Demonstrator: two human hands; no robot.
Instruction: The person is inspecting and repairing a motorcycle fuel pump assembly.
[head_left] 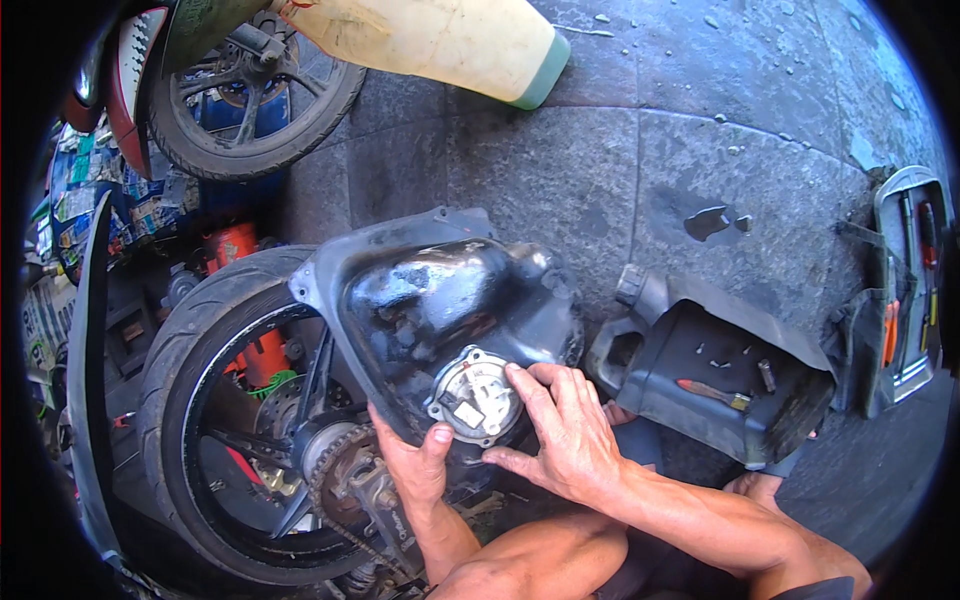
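Observation:
A glossy black motorcycle fuel tank (440, 300) with a wide matte rim is tilted above a rear wheel. A round silver plate (466, 386) with bolt lugs and a pale central fitting sits on its lower part. My left hand (415, 455) grips the tank's lower left edge, thumb beside the plate. My right hand (550, 430) grips around the plate's right side, index finger at its upper edge and thumb below; its other fingertips are partly hidden.
Below me are a rear wheel (170, 400) and chain. A cut-open black jug (730, 340) holds small parts and a tool, right; a tool case (905, 390) lies beyond. Top left are another wheel (330, 120), a pale container (450, 50) and a littered blue bin (230, 190).

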